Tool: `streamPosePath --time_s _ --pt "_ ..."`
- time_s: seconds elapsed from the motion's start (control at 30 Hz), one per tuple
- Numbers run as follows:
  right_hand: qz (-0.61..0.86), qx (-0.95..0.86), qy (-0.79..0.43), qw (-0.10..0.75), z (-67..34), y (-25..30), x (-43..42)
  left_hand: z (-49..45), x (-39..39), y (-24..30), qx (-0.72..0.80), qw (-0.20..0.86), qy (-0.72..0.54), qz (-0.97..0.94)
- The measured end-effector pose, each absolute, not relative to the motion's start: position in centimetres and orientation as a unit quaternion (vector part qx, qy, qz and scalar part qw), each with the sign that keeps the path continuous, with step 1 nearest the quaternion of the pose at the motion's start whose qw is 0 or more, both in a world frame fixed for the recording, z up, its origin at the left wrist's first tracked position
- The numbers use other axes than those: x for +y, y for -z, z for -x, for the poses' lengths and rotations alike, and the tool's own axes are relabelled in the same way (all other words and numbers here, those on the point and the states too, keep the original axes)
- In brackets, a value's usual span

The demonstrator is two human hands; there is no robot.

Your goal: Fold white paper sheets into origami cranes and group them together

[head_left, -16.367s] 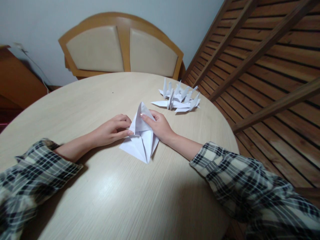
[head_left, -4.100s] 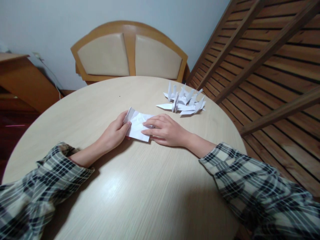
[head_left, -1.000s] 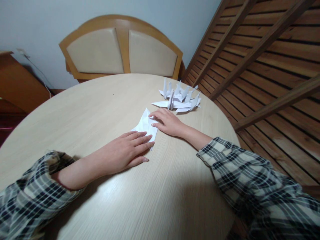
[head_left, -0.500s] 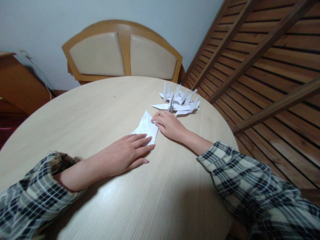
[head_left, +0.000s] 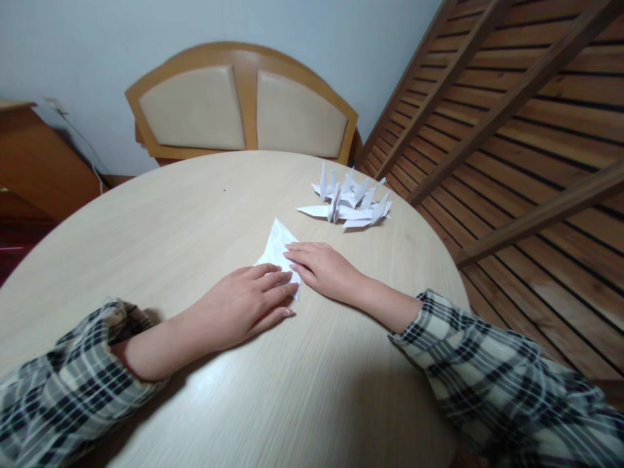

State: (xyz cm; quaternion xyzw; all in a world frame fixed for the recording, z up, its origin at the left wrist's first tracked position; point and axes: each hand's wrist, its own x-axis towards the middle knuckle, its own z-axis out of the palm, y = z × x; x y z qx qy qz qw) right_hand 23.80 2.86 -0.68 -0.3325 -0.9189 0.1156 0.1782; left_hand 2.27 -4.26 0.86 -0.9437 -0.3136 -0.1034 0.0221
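A folded piece of white paper (head_left: 277, 244), narrow and pointed at its far end, lies flat on the round wooden table (head_left: 195, 214). My left hand (head_left: 244, 304) rests palm down on its near end with the fingers stretched out flat. My right hand (head_left: 324, 270) lies on the paper's right edge, fingers extended and pressing along the fold. Both forearms come out of plaid sleeves and rest on the table.
Several finished white paper cranes (head_left: 348, 198) sit in a cluster at the table's far right. A wooden chair with beige padded back (head_left: 244, 110) stands behind the table. A slatted wooden structure (head_left: 511, 130) fills the right side; a wooden cabinet (head_left: 34, 162) stands at left.
My right hand has slid from the paper's far tip back toward me along its right edge. My left hand has stayed flat on the near end.
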Motion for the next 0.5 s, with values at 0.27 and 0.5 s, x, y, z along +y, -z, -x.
streamPosePath --time_s 0.27,0.5 --pt "0.316 -0.924 -0.126 0.176 -24.1 0.9 3.1 1.0 -0.8 -0.5 -0.411 0.050 0.166 0.895" --pt "0.331 -0.924 -0.129 0.144 -24.0 0.5 3.3 3.0 1.5 0.4 -0.449 0.070 0.184 0.872"
